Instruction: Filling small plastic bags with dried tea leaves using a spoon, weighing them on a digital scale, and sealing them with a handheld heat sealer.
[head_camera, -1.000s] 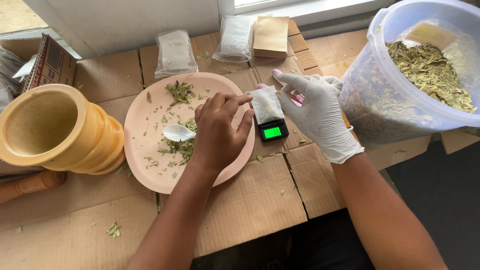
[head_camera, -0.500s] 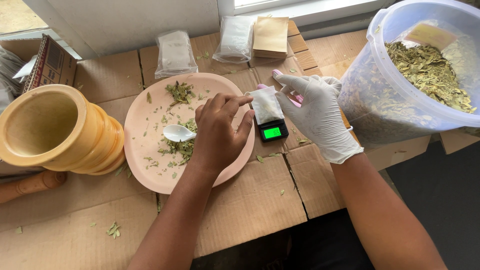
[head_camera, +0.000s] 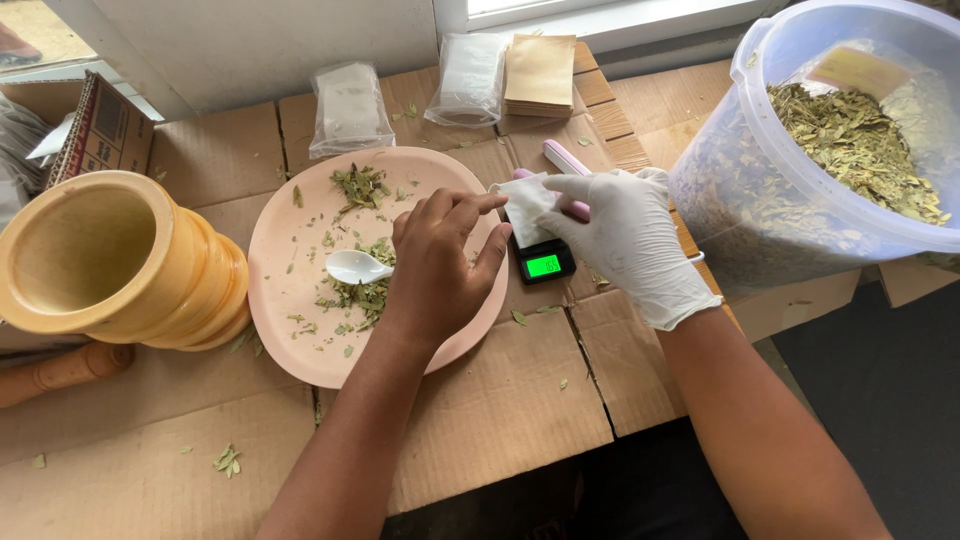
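- Bench (head_camera: 500, 420) was flattened cardboard over wood, set under a window sill; leaf bits lay scattered.
- Clear tub (head_camera: 800, 200) of dried leaves sat at 2 o'clock, wooden mortar (head_camera: 110, 260) at 9.
- Pink plate (head_camera: 290, 240) held leaves and a white spoon (head_camera: 355, 266).
- Left hand (head_camera: 440, 265): bare, fingers loosely extended over the plate, holding nothing.
- Right hand (head_camera: 625, 240): gloved, pinching the small white sachet (head_camera: 525, 205) on the pocket scale (head_camera: 545, 262). Best to release it before reading the weight.

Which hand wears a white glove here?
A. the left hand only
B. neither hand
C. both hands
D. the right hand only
D. The right hand is in a white glove at the small white pouch on the pocket scale; the left hand over the pink plate is bare.
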